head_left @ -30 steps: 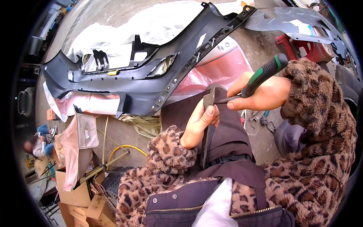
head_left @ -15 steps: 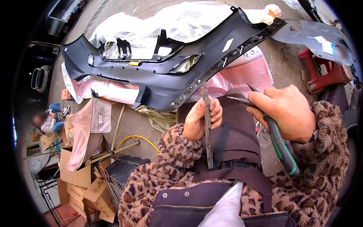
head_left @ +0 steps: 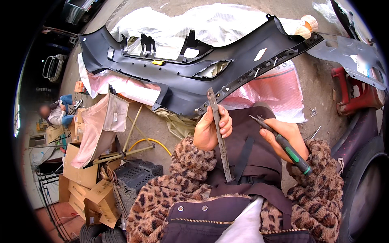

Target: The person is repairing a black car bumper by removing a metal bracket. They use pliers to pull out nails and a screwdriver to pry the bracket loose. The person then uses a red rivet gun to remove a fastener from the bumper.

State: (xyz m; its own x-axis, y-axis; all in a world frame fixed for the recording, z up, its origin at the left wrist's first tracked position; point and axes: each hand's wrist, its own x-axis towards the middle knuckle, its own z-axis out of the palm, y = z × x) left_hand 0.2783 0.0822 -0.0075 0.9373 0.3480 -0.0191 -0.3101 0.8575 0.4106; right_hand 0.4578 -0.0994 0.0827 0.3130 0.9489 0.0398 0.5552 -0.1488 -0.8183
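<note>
My left hand (head_left: 211, 128) is closed round a narrow, worn metal strip (head_left: 223, 152) with holes near its top end. The strip stands nearly upright over my lap, its lower end near my waist. In my closed right hand (head_left: 287, 135) is a pair of long-nosed pliers (head_left: 291, 152) with black and green handles. The pliers' jaws point up and to the left, slightly parted and apart from the strip. Beyond both hands lies a large dark grey car bumper (head_left: 178, 83), with a perforated edge strip (head_left: 259, 69) along its right side.
White wrapping (head_left: 170, 24) and pink bubble wrap (head_left: 279, 89) lie under the bumper. At the right are a red stool (head_left: 344, 91), a grey panel (head_left: 340, 50) and a tyre (head_left: 362, 182). Left stand a folding chair (head_left: 101, 117), cardboard boxes (head_left: 77, 162) and a black crate (head_left: 137, 178). Another person (head_left: 56, 113) sits far left.
My right hand has drawn down and left with the pliers, and their jaws have come closer together. My left hand still holds the strip. The whole view has shifted slightly.
</note>
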